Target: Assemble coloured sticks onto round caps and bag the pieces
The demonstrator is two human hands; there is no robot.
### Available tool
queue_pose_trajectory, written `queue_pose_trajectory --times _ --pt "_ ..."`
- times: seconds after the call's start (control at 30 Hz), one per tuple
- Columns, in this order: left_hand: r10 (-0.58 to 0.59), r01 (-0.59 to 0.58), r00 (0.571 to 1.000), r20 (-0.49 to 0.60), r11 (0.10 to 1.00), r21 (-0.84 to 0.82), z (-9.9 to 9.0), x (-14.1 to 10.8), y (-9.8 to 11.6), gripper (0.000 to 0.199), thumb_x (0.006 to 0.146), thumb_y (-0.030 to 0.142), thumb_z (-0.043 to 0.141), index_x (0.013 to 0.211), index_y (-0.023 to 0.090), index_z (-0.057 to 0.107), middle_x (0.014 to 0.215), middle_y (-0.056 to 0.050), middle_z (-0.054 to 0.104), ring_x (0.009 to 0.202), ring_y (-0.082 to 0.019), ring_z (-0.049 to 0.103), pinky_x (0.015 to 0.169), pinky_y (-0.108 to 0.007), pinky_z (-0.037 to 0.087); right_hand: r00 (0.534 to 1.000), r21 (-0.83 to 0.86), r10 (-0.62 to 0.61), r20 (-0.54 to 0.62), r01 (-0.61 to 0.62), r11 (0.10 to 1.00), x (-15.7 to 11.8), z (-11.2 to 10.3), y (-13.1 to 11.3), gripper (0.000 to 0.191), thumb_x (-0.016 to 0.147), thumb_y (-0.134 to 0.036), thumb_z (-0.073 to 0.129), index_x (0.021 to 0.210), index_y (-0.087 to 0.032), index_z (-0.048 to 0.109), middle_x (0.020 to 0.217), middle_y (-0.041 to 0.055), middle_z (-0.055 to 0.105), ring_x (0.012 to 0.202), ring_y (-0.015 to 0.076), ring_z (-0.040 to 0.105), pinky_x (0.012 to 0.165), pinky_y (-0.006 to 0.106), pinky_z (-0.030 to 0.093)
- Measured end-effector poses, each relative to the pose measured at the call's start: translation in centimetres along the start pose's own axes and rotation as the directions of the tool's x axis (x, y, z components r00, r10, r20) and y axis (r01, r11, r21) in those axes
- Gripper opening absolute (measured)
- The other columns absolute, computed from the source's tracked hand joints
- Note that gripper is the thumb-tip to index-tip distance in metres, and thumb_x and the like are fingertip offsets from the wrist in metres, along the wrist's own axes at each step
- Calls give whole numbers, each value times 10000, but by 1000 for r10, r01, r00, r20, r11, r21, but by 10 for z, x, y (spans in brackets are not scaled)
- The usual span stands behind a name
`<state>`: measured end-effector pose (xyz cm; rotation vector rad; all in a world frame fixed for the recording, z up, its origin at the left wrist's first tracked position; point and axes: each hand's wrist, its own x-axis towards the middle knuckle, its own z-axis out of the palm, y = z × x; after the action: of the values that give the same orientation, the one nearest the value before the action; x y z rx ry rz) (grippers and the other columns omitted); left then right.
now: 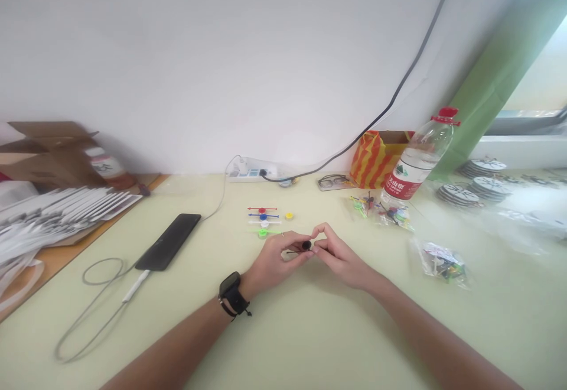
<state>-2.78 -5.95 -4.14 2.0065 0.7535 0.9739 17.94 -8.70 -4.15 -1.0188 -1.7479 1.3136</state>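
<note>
Both hands meet over the middle of the table around a small black arrow spinner with a round hub and thin pointer. My left hand pinches it between thumb and fingers. From the other side, the closed fingertips of my right hand press against the hub; part of it is hidden by the fingers. Just beyond lie a red arrow spinner, a blue one, a white one and a green one, stacked in a column. Right of them sits a yellow round piece.
A black phone on a cable lies left. A power strip stands by the wall. On the right are a large water bottle, a striped bag, bagged coloured parts and stacked discs. White sheets pile up left.
</note>
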Motion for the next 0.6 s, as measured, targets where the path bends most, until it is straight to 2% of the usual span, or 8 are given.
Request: queue_pose_trajectory --times 0.13,0.27,0.6 --pt "64 -66 998 30 996 67 -1 -1 3 219 972 302 623 1137 223 743 1035 -83 755 897 -194 709 805 -321 594 1000 10 0 4 0 1000 0 0 1 146 1028 -373 443 1123 -278 386 725 -56 493 628 152 375 593 263 309" --pt "83 -86 996 29 990 113 -2 -1 3 224 992 317 586 1117 222 745 1028 -94 751 901 -205 691 794 -336 578 1000 24 25 -11 -25 999 1 -1 2 259 1016 -413 479 1223 -286 391 737 -47 519 630 156 400 581 265 321" --pt "117 -112 993 -13 973 201 -3 -3 -4 190 945 238 666 1124 235 728 959 -53 745 846 -178 683 773 -304 533 988 95 -10 -156 25 995 6 -5 1 355 972 -473 574 1245 -279 457 730 -55 438 640 149 399 591 275 327"
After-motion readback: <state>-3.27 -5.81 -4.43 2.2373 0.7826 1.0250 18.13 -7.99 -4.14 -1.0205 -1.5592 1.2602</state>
